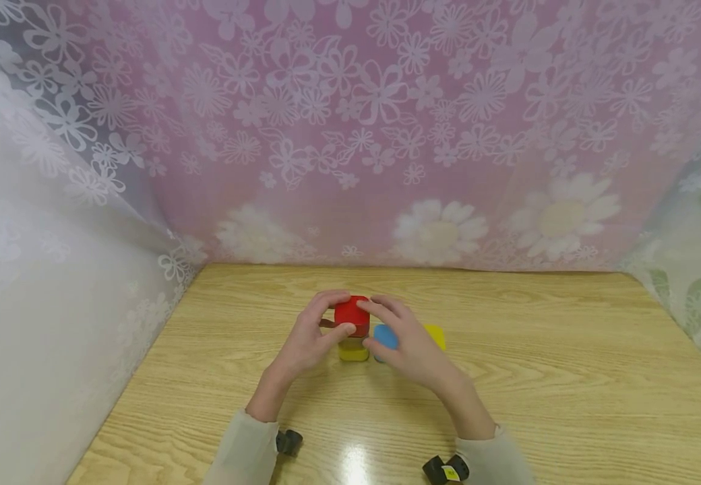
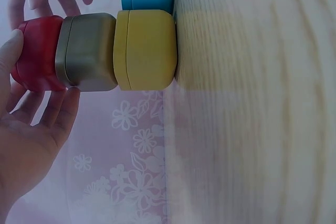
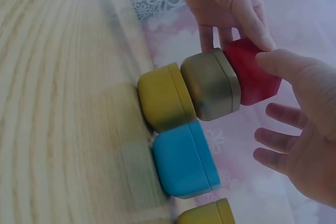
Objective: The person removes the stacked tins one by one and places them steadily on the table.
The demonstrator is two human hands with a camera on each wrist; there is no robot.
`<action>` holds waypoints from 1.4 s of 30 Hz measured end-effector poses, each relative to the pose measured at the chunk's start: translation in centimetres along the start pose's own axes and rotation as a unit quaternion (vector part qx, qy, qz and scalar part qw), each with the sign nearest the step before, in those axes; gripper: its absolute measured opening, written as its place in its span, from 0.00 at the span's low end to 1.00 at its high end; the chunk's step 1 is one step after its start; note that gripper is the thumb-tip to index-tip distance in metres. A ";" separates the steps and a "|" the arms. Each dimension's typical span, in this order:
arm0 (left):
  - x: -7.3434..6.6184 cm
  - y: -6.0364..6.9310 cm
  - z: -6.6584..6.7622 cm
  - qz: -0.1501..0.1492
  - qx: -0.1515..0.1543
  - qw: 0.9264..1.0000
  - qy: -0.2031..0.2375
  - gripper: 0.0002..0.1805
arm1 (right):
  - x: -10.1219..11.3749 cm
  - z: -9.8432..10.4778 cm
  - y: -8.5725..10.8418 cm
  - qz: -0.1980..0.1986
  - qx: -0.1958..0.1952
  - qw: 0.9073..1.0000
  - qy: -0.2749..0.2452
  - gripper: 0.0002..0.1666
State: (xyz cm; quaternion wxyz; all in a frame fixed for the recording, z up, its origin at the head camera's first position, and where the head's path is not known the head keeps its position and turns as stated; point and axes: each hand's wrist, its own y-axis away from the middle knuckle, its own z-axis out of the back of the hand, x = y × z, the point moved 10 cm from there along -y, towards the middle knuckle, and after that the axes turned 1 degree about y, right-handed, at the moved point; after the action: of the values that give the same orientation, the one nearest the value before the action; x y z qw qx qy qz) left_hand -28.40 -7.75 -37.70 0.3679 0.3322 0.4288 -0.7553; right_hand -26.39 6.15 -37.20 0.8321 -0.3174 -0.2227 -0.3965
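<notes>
A red tin [image 1: 351, 311] tops a stack, over a gold tin [image 2: 90, 51] and a yellow tin [image 1: 353, 353] that stands on the table. My left hand [image 1: 305, 337] grips the red tin from the left, thumb on its near side, other fingertips reaching down to the gold tin's side. On the opposite side is my right hand [image 1: 414, 347], a fingertip touching the red tin's edge and its other fingers spread apart. A blue tin [image 1: 385, 335] stands right of the stack, partly behind my right hand. Past it is a second yellow tin [image 1: 437, 336], mostly hidden in the head view.
The wooden table [image 1: 569, 377] ends at a pink flowered curtain [image 1: 350, 168] behind the tins. Pale flowered cloth [image 1: 53, 283] hangs on the left side. Black wrist devices [image 1: 445, 470] sit below the sleeves.
</notes>
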 end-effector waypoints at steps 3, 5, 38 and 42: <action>-0.1 0.0 0.0 0.000 0.000 1.000 -0.001 0.29 | -0.1 -0.4 -0.2 -0.009 0.010 1.000 0.003 0.33; -0.1 0.0 0.1 0.000 0.000 1.000 -0.004 0.29 | -0.1 -0.7 -0.3 -0.013 0.016 1.000 0.008 0.32; 2.9 0.0 -1.6 0.108 0.068 0.991 -0.028 0.39 | -0.5 -0.8 -1.0 -0.039 -0.061 0.997 -0.038 0.25; 2.9 0.1 -1.7 0.111 0.069 0.991 -0.018 0.38 | -0.5 -0.9 -1.3 -0.039 -0.080 0.995 -0.045 0.24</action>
State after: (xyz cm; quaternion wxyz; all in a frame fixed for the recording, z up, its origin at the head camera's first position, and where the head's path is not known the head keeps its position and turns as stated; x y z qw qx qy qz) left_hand -29.50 -7.07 -40.79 0.4332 0.3887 0.3295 -0.7434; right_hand -27.65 5.17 -37.66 0.7769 -0.3916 -0.2397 -0.4309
